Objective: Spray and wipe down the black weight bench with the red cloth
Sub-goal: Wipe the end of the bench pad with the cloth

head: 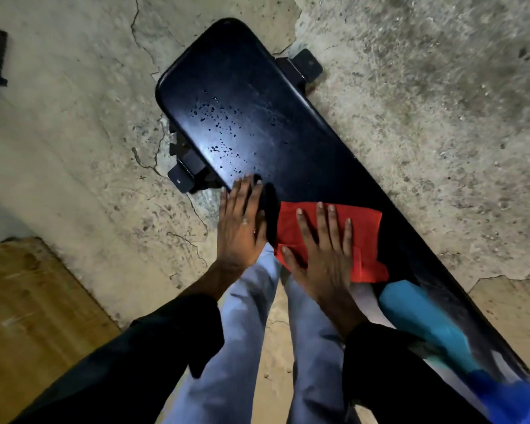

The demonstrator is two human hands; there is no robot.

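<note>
On the long black weight bench [257, 96] we see both hands from the head camera, looking straight down. Our right hand [325, 258] lies flat on the red cloth [361, 228]. Its grip is wide open: the fingers are straight and spread, and they press the cloth down without curling round it. The cloth sits on the near part of the surface, a bit bunched at its lower right corner.

Our left hand [242, 228] is flat too, just beside the cloth. Its fingers are straight and close together, and it holds nothing. It rests on the near edge of the surface.

Little drops of water [218, 117] dot the far half of the bench, and that part shines in the light. Black metal feet [306, 67] stick out from under the bench on both sides.

A blue and teal thing [426, 319] lies on the surface near our right arm. It is too blurry for us to tell what it is.

Our dark sleeves [153, 347] and light blue trousers [242, 332] fill the bottom of the view. Under the bench is a cracked concrete floor [441, 117]. A brown wooden board [28, 301] sits at the lower left.
</note>
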